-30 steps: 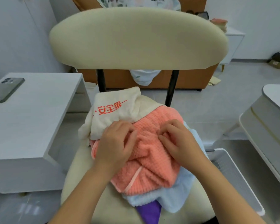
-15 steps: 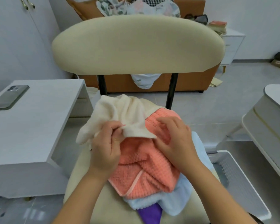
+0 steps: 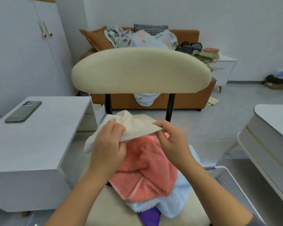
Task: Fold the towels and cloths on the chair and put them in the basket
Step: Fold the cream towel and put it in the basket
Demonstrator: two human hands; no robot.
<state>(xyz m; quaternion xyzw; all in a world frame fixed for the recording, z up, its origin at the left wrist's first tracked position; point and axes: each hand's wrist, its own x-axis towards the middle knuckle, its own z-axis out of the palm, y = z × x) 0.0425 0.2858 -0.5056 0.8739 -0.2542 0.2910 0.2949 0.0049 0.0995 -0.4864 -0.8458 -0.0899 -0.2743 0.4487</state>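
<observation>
We see two bare hands above a chair (image 3: 114, 209) heaped with towels. Both hands grip one cream cloth (image 3: 137, 126) along its near edge.

The left hand (image 3: 108, 144) has its fingers curled tight round the left part of that edge, with the knuckles facing us. The right hand (image 3: 171, 141) pinches the right end of the edge between thumb and bent fingers. The hands are apart, and the edge runs taut between them. The rest of the cloth sags away towards the chair's back and off to the left.

Just under the lifted edge lies a coral towel (image 3: 145, 168), crumpled on the seat. We cannot tell whether the hands brush it. Beneath the coral towel sits a pale blue towel (image 3: 181, 198), which spills to the right. A purple cloth (image 3: 149, 216) pokes out from under that at the seat's front.

The basket (image 3: 232, 181) is white with perforated walls. It stands on the floor just right of the chair, partly hidden by the right forearm. We cannot see what is inside it.

To the left stands a white side table (image 3: 47, 128) with a phone (image 3: 23, 111) lying on it. An orange sofa (image 3: 186, 98) piled with bedding stands behind the chair.
</observation>
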